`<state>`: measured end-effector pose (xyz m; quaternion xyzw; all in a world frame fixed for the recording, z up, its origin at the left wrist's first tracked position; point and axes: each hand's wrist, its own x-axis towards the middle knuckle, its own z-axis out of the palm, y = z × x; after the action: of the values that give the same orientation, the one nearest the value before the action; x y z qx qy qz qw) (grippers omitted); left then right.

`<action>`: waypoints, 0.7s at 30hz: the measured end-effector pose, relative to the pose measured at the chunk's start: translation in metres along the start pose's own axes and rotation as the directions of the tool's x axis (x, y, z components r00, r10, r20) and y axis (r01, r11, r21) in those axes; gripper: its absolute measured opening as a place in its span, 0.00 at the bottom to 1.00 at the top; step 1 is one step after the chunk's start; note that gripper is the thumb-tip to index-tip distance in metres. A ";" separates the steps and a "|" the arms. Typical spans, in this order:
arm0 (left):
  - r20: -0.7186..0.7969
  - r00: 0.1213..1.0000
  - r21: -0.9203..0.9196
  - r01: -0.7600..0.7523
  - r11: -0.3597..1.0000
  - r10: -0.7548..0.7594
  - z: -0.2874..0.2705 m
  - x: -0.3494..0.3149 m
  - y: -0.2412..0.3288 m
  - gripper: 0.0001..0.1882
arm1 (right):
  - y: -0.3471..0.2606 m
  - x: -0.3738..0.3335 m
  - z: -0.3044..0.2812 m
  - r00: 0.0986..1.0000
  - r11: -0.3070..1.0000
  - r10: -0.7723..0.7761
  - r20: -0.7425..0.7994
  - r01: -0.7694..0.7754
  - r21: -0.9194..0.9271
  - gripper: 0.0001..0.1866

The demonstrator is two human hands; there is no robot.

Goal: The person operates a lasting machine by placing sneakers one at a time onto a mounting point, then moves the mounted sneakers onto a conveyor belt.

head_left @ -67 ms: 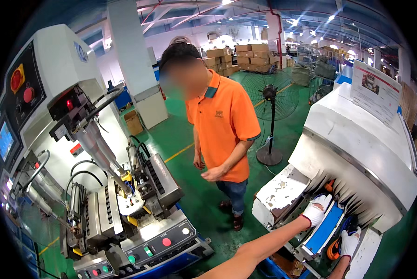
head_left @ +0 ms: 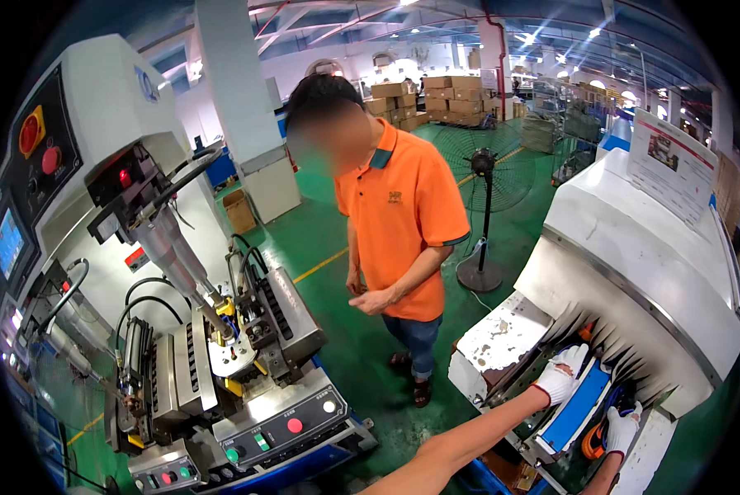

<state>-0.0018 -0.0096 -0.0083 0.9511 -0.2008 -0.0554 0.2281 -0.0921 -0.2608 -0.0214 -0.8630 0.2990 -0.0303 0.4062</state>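
While a tall white machine with steel fixtures and dark control panels [head_left: 200,247] fills the left side, a white metal machine with a rounded hood [head_left: 634,247] stands at the right, where both hands are. Between the machines is a co-worker in an orange polo shirt [head_left: 403,223], with a black floor fan [head_left: 483,165] behind. Below the hood hangs a fringe of dark, pointed strips [head_left: 626,353]; at that mouth lies a long, flat blue bar with pale edges [head_left: 578,408], between the two hands. The left hand, in a white knit glove [head_left: 561,375], rests by the bar's upper left side, fingers stretched toward the fringe; whether it pinches anything I cannot tell. The right hand, gloved alike [head_left: 621,431], is bent on the bar's other side, its grip unclear, near a small orange curved piece [head_left: 589,445].

The step in hand appears to be two-handed handling at the mouth; the next move seems to call for steady hands, careful around the strips.
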 end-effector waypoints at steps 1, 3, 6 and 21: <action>-0.275 0.961 -0.150 -0.036 0.988 -0.007 -0.073 0.085 0.071 0.46 | -0.081 0.110 -0.082 0.932 0.959 -0.274 -0.235 0.249 -0.131 0.45; -0.355 0.934 -0.270 -0.064 0.961 -0.037 -0.068 0.058 0.078 0.44 | -0.084 0.101 -0.093 0.882 0.933 -0.335 -0.331 0.262 -0.246 0.44; -0.415 0.907 -0.486 -0.159 0.860 -0.066 -0.064 -0.026 0.056 0.36 | -0.129 0.043 -0.088 0.670 0.768 -0.590 -0.450 0.638 -0.057 0.40; -0.580 -0.057 -0.430 0.869 0.246 -0.813 0.206 -0.643 0.056 0.14 | -0.102 -0.361 0.174 -0.440 0.796 -0.400 0.804 0.267 0.543 0.27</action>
<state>-0.6499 0.1220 -0.1570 0.8050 0.5326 0.2011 0.1670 -0.2870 0.1036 0.0041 -0.5565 -0.4363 0.5223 0.4766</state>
